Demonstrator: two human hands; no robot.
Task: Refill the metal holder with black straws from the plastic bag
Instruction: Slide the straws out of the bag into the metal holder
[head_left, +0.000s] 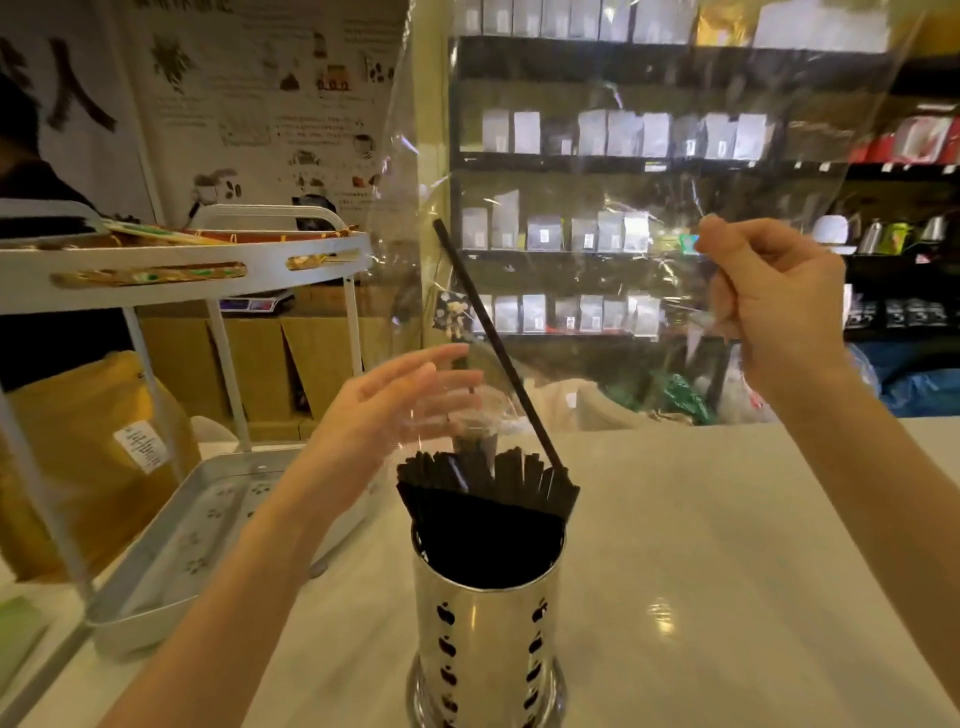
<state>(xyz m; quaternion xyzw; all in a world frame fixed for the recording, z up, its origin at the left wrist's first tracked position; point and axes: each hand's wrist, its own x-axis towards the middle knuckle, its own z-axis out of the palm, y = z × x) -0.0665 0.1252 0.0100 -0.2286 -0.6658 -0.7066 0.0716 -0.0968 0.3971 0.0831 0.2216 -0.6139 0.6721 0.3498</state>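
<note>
Plastic bag (649, 171) above right grip (774, 296)

Perforated metal holder (485, 623) upright, packed with black straws (488, 499) — one straw (498, 345) aslant inside clear plastic bag (649, 182).

Warm, dimmish indoor light from overhead. Bright glare spot on the counter (661, 613), streaky reflections on the bag (649, 182). Shelves (597, 166) soft behind the film. Left hand (400, 400) slightly motion-blurred. Wide-angle bending at edges; cart (171, 270) legs bow.
</note>
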